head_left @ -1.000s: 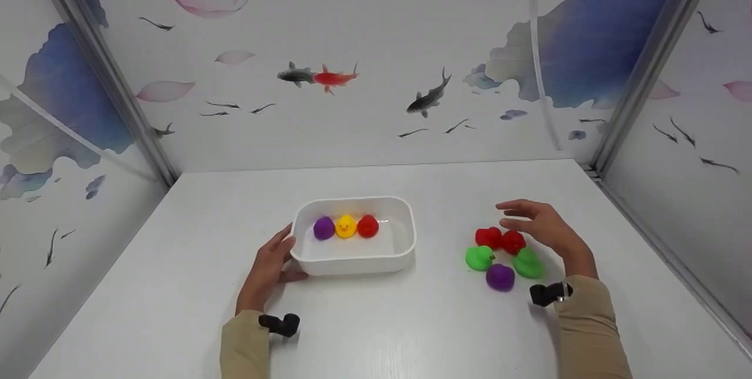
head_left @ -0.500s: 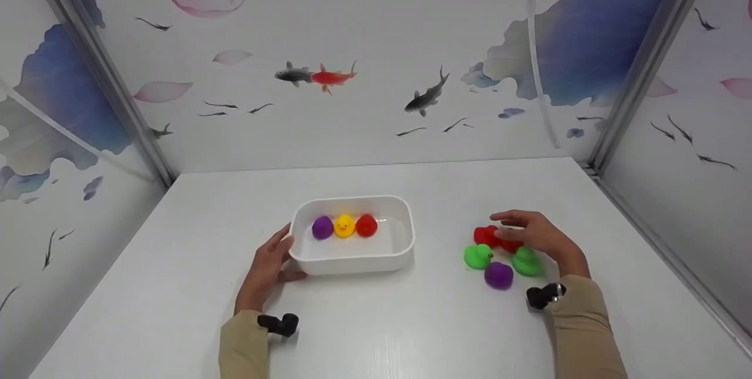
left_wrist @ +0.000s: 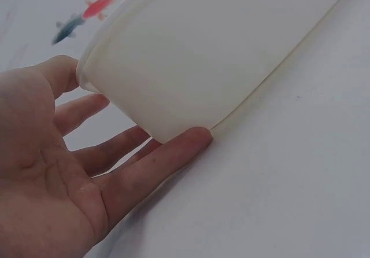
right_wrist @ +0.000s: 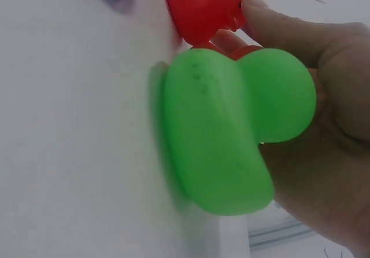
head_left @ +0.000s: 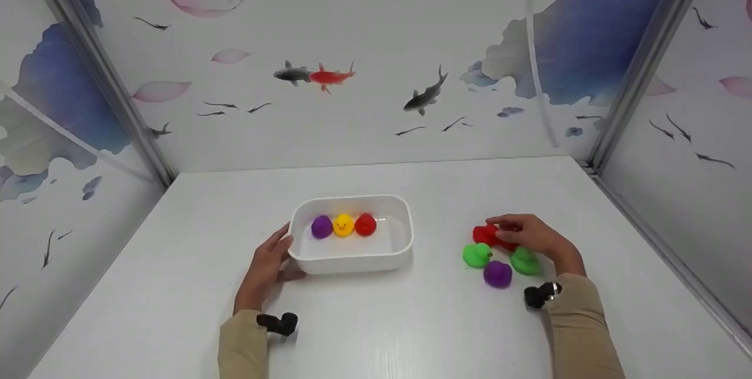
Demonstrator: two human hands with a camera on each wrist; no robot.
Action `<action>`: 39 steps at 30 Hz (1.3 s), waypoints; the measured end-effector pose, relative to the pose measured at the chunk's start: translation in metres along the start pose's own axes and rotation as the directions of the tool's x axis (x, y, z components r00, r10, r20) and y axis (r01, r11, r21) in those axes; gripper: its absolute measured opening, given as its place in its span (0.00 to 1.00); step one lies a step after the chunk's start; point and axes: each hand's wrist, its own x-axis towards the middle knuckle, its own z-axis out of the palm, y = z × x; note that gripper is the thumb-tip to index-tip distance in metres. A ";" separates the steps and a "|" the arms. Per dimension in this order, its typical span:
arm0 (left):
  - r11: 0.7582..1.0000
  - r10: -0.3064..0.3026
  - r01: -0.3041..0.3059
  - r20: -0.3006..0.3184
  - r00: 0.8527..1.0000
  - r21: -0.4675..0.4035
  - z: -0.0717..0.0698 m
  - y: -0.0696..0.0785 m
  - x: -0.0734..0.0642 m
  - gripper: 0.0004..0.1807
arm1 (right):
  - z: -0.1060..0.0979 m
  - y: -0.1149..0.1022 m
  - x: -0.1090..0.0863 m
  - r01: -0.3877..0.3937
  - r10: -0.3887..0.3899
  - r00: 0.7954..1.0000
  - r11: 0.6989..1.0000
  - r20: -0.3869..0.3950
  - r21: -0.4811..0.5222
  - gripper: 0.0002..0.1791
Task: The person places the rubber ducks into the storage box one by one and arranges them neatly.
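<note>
My left hand [head_left: 267, 267] holds the left end of a white plastic box [head_left: 352, 264], with the thumb low along its front wall and the fingers at the rim. The box wall [left_wrist: 173, 67] fills much of the left wrist view. Inside the box sit a purple duck [head_left: 322, 227], a yellow rubber duck [head_left: 343, 225] and a red one [head_left: 365, 224]. On the right, my right hand [head_left: 537, 238] pinches a red rubber duck [right_wrist: 205, 9] between thumb and fingers, and the duck is still on the table. Another red duck [head_left: 506, 244] is partly hidden under the hand.
Around the right hand stand a green duck [head_left: 477, 255], a second green duck [head_left: 525, 261] and a purple duck [head_left: 498, 274]. The white table [head_left: 376, 326] meets patterned panels at the back and sides. Dark cameras are strapped to both wrists.
My right hand has come down and leftward onto the red ducks, its thumb and fingers drawing together around one. The left hand and the box have stayed in place.
</note>
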 end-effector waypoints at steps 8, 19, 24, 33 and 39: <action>1.000 -0.010 0.010 -0.005 1.000 0.004 -0.001 -0.001 0.001 0.28 | 0.003 -0.004 0.000 -0.022 0.022 1.000 0.999 -0.004 -0.029 0.23; 0.998 -0.029 0.029 -0.011 1.000 0.056 -0.001 -0.003 -0.001 0.29 | 0.007 -0.007 0.003 -0.052 0.053 0.998 0.999 -0.035 0.007 0.23; 0.999 -0.005 0.005 -0.012 1.000 0.034 0.000 -0.001 0.000 0.28 | 0.005 -0.010 0.003 -0.082 0.086 0.992 0.995 -0.090 0.049 0.29; 0.999 0.006 -0.006 -0.007 1.000 0.035 0.000 -0.001 -0.002 0.29 | 0.003 -0.019 0.007 -0.137 0.164 0.970 0.978 -0.178 0.155 0.36; 0.999 0.005 -0.004 -0.008 1.000 0.038 0.000 0.000 -0.002 0.29 | 0.001 -0.029 0.007 -0.108 0.166 0.952 0.968 -0.257 0.228 0.37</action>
